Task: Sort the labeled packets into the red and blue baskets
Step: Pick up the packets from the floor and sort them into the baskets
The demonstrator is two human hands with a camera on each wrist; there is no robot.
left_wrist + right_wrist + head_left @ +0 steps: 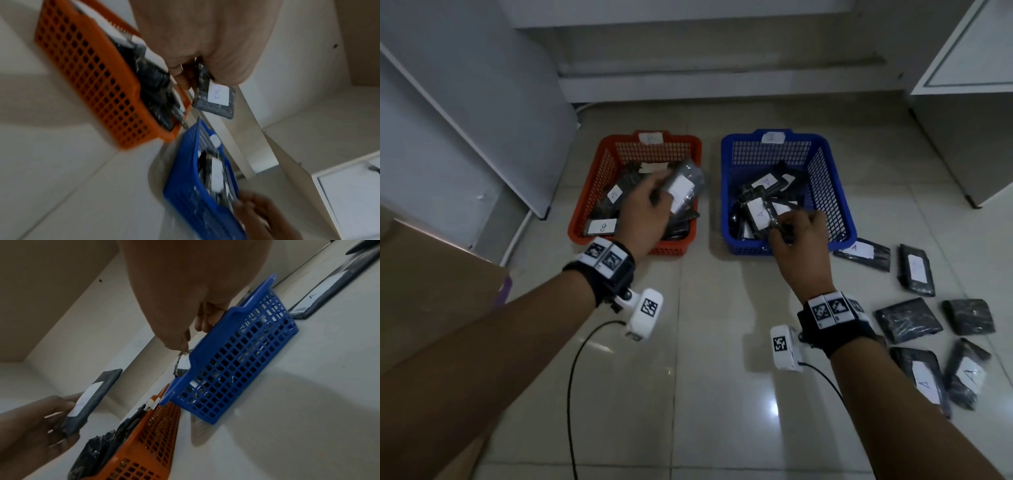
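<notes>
My left hand point(654, 198) grips a black packet point(685, 188) above the right side of the red basket point(590, 198). The left wrist view shows a B on this packet's point(216, 97) white label. Several B packets lie in the red basket point(92, 73). My right hand point(787, 224) pinches the edge of another black packet point(758, 214), labelled A, over the near part of the blue basket point(830, 195). In the right wrist view that packet point(182, 365) hangs from my fingertips just inside the blue basket's rim point(236, 311). Several A packets fill the blue basket.
Several loose black packets point(916, 269) lie on the tiled floor to the right of the blue basket, some showing A labels point(924, 377). A cardboard box point(431, 291) stands at the left. White cabinets flank the baskets on the left point(465, 120) and right point(969, 102).
</notes>
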